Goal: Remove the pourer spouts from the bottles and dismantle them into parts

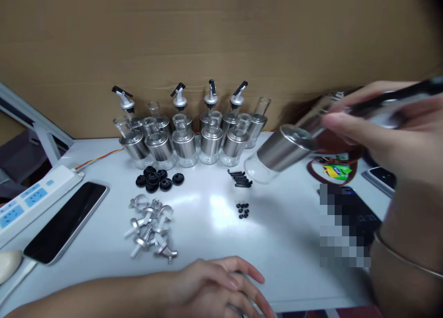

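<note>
My right hand is closed round the neck end of a glass oil bottle with a steel sleeve. The bottle is tilted, its base toward the middle of the table, and slightly blurred. A pourer top with a black lever shows within the same hand, pointing right. Low in front, my left hand has its fingers spread and nothing in it. Nearest to it lie a heap of silver pourer spouts, several tiny black rings and small black levers.
Two rows of similar bottles stand along the cardboard wall, some with pourers fitted. Black stoppers lie before them. At left are a power strip and a phone; a brown strapped bag and dark device are at right.
</note>
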Available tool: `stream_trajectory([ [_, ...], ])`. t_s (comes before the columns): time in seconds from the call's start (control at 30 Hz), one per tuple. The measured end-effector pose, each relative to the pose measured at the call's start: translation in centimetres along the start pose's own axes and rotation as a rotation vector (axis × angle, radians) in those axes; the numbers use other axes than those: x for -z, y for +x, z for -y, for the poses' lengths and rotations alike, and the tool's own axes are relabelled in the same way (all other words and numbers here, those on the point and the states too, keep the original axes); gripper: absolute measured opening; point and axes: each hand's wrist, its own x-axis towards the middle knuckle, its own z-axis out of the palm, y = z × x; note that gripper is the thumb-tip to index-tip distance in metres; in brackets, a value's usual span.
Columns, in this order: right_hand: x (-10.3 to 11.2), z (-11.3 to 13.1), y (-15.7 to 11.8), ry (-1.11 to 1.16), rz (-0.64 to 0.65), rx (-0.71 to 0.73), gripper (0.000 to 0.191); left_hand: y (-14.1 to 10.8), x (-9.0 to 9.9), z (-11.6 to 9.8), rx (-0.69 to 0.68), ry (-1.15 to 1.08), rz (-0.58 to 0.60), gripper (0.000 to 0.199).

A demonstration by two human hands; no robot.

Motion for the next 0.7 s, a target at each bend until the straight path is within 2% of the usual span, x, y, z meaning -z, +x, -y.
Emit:
stream_trajectory([
  [0.1, -1.6, -2.3, 1.2, -0.184, 0.073, 0.127, 0.027, 0.0, 0.2, 0.1, -0.009, -0.016, -0.003, 0.038],
  [0.2, -3.1, -4.2, 1.8, -0.264, 0.177, 0.151, 0.024, 0.1, 0.3, 0.2, -0.018, -0.027, -0.006, 0.038],
  [0.33, -4.4, -5.5, 1.8, -0.327, 0.201, 0.191, 0.017, 0.2, 0.3, 0.2, -0.008, -0.057, -0.041, 0.041],
  [0.57, -5.7, -5.9, 1.3, -0.281, 0.135, 0.158, 0.016, 0.1, -0.1, -0.1, 0.021, -0.054, -0.095, 0.042],
  [0.7, -6.2, -4.7, 0.7, -0.107, -0.048, 0.094, 0.023, 0.1, -0.2, -0.1, 0.007, -0.049, -0.077, 0.043],
])
